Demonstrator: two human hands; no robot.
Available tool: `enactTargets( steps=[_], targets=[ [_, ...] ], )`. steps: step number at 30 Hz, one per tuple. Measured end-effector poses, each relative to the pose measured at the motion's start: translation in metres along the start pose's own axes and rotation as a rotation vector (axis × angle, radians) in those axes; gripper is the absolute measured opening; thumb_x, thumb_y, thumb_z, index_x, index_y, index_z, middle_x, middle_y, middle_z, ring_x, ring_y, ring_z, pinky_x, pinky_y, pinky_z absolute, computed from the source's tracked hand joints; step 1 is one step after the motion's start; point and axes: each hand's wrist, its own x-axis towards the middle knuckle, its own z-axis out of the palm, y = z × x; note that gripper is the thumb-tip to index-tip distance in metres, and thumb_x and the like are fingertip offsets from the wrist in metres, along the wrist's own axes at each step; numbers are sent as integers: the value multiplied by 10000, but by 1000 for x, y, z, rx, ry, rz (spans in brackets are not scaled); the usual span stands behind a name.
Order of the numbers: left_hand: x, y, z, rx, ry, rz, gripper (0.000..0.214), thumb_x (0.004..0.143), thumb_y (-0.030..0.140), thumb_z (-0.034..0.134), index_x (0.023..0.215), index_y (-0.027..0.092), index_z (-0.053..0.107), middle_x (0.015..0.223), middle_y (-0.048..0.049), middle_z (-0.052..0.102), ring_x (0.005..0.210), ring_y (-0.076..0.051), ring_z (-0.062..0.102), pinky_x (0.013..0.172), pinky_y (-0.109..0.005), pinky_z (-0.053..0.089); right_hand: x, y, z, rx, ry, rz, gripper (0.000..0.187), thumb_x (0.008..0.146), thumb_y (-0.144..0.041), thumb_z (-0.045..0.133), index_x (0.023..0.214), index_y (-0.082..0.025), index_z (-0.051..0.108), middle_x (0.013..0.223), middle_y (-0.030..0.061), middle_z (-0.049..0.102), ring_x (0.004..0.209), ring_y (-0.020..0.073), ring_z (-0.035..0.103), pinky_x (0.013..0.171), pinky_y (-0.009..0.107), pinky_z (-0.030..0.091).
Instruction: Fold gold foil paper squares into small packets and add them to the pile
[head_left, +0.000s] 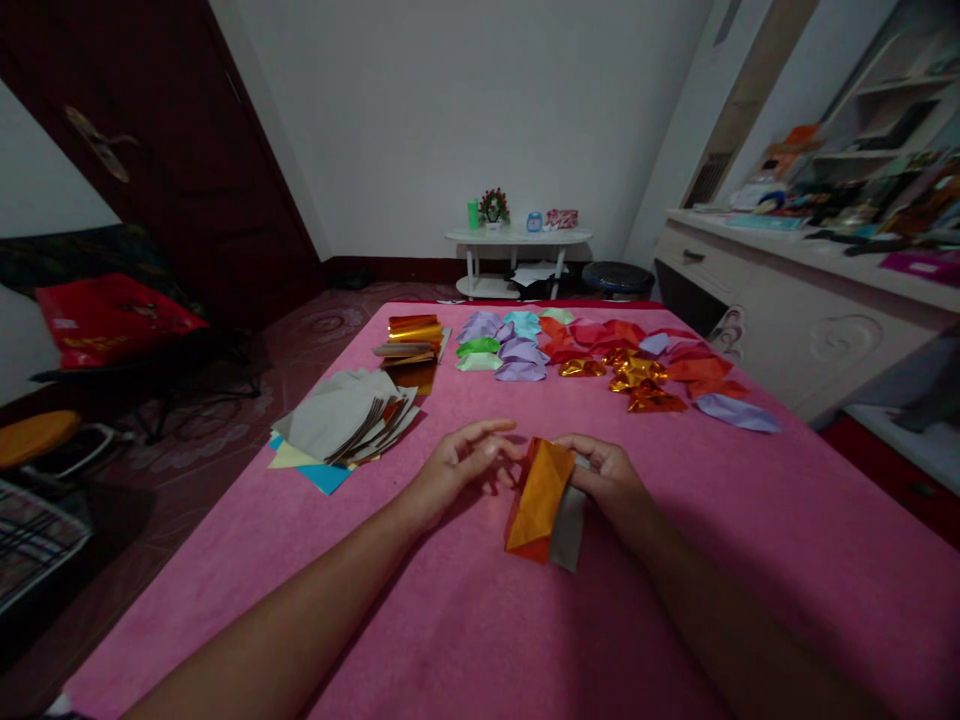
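Observation:
A partly folded sheet of shiny orange-gold foil paper (541, 492) with a grey back is held above the pink-covered table (450, 640). My right hand (611, 485) pinches its upper right edge between thumb and fingers. Close by the paper's left side, my left hand (476, 460) has its fingers loosely spread; a fingertip is at or near the paper's edge, and whether it touches I cannot tell. Beyond my left hand lies a fanned stack of grey-backed paper sheets (337, 415), with blue and yellow sheets under it.
Gold foil sheets (414, 335) are stacked at the table's far left. Several folded paper pieces, purple (521, 358), red (607, 335) and gold (637, 372), cover the far right. A dresser (810, 300) stands along the right, a red bag (112, 318) on a chair at left.

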Motion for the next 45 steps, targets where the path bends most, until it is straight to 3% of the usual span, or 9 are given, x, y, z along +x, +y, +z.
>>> enactTargets(
  steps=[5, 9, 12, 18, 23, 26, 31, 39, 45],
  targets=[
    [-3, 9, 6, 408, -108, 207, 634, 808, 266, 667, 1387, 275, 410, 1395, -136, 436, 1192, -241, 512, 961, -370, 435, 1, -12, -5, -232, -94, -16, 294, 615, -152, 515, 828, -162, 718, 729, -3, 677, 650, 152, 579, 606, 240, 421],
    [-6, 16, 13, 781, -251, 332, 351, 775, 164, 662, 1116, 247, 651, 1361, -107, 452, 1269, -249, 438, 1041, -410, 381, 8, -16, -4, -347, -201, -50, 346, 605, -112, 524, 885, -176, 717, 902, 33, 714, 819, 194, 631, 728, 280, 470],
    [-7, 12, 11, 979, -260, 435, 130, 776, 110, 618, 824, 200, 698, 1220, -87, 557, 1127, -202, 539, 950, -345, 445, 13, -13, -6, -264, 51, -148, 404, 662, -216, 646, 1062, -164, 645, 949, 74, 692, 824, 200, 640, 717, 312, 498],
    [-9, 3, 1, 1470, 30, 630, 105, 815, 137, 565, 868, 175, 647, 863, -57, 661, 835, -178, 581, 748, -316, 447, 8, -9, -15, -303, 577, -533, 269, 756, -129, 557, 1002, -196, 641, 1010, 67, 635, 889, 185, 612, 787, 336, 506],
    [-13, 4, 5, 1727, 121, 580, 103, 847, 207, 549, 805, 168, 635, 760, -51, 634, 693, -167, 554, 645, -298, 421, -4, -6, -2, -624, 100, -706, 481, 643, 41, 410, 978, -205, 652, 974, 59, 636, 929, 192, 595, 819, 337, 503],
    [-13, 2, 7, 1732, 67, 476, 72, 804, 169, 579, 824, 178, 648, 769, -44, 632, 711, -177, 557, 640, -297, 422, -6, -2, 3, -771, -92, -688, 551, 621, 33, 471, 1102, -185, 630, 1087, 84, 630, 1032, 221, 564, 932, 383, 450],
    [-10, 0, 2, 1377, 16, 384, 113, 796, 162, 598, 844, 202, 693, 924, -46, 661, 867, -179, 586, 775, -300, 454, -1, 3, -1, -730, -146, -532, 141, 772, -103, 579, 770, -197, 684, 960, 52, 653, 908, 176, 600, 820, 299, 470],
    [4, 0, -21, 774, 82, 69, 177, 805, 278, 629, 835, 117, 695, 782, -56, 672, 714, -148, 606, 670, -253, 469, -1, 1, 4, -697, 3, -358, 202, 818, -163, 543, 630, -188, 613, 795, 24, 631, 758, 156, 580, 704, 275, 443],
    [3, -9, -22, 935, 193, 80, 120, 780, 229, 623, 842, 138, 671, 705, -14, 627, 616, -116, 554, 589, -228, 440, 2, 9, 8, -795, 169, -273, 109, 743, -159, 570, 645, -196, 596, 755, 11, 596, 735, 161, 556, 685, 281, 436]
  ],
)
